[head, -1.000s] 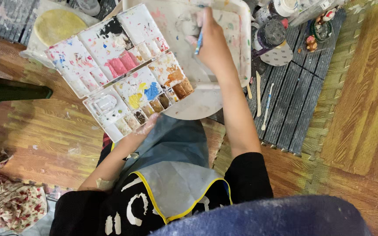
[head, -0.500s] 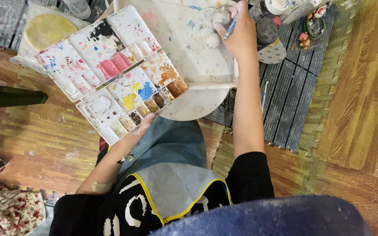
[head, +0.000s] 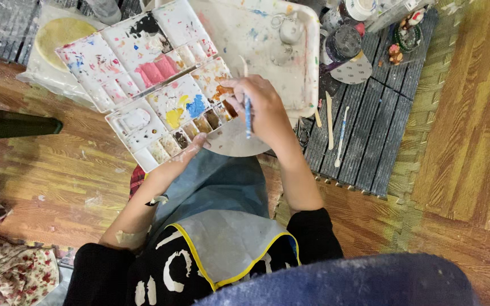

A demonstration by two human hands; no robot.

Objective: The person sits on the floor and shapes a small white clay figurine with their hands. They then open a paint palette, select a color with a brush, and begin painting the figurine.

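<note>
My left hand [head: 185, 154] holds the near edge of an open white paint palette [head: 143, 85] with several stained wells of pink, yellow, blue, brown and black. My right hand [head: 259, 105] grips a thin blue-handled brush [head: 247, 110], its tip over the brown and orange wells at the palette's right side. Under the hand lies a round pale disc [head: 233, 144] on my lap. I wear a grey-blue apron [head: 216, 192] with a yellow-edged bib.
A white paint-smeared tray [head: 296, 62] with small cups sits beyond the palette. Jars and a dark lidded pot [head: 344, 42] stand on a grey slatted mat [head: 370, 130], with two sticks [head: 330, 122]. A yellow disc in plastic [head: 58, 34] lies far left; floral cloth [head: 12, 272] lower left.
My right hand has come back from the white tray to the palette, bringing the brush down over the brown wells. The palette has stayed in my left hand.
</note>
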